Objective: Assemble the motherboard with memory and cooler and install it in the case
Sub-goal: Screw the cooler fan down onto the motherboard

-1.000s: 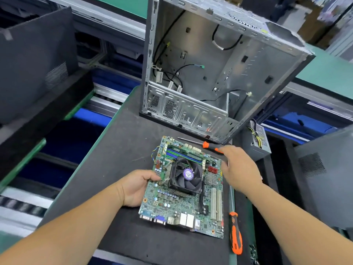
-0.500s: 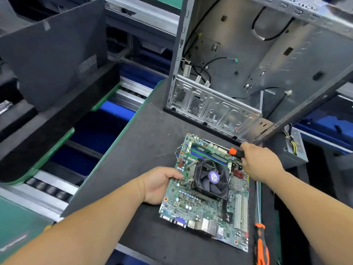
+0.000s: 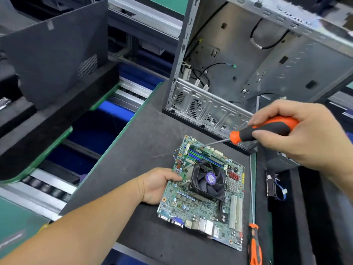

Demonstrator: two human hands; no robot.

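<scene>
Nearest the camera, the motherboard (image 3: 202,199) lies flat on the dark worktop (image 3: 145,150), its port edge toward the viewer. A second screwdriver (image 3: 253,240) lies on the worktop just beside the motherboard's right edge, its orange and black handle nearest the viewer and its long shaft running along that edge. The left hand (image 3: 160,185) grips the motherboard's left edge, fingers curled under it and thumb pressed on top close to a cooler mounting post. The cooler (image 3: 209,180), a black fan with a purple centre label, sits on the motherboard's middle, just right of that thumb. Beyond the cooler, the memory (image 3: 206,156) sits in blue and green slots near the motherboard's far edge. The right hand (image 3: 298,134) hovers above and to the right of the motherboard's far corner, fingers wrapped round the orange and black handle of a screwdriver (image 3: 254,133); its shaft slants down-left over the far edge, the tip near the memory slots. Right of the motherboard, a small part with blue wires (image 3: 275,186) rests in a dark recess. Behind the motherboard the open case (image 3: 248,60) stands on the worktop, loose cables inside. Far to the motherboard's left, a black side panel (image 3: 55,54) leans upright beyond a conveyor gap.
</scene>
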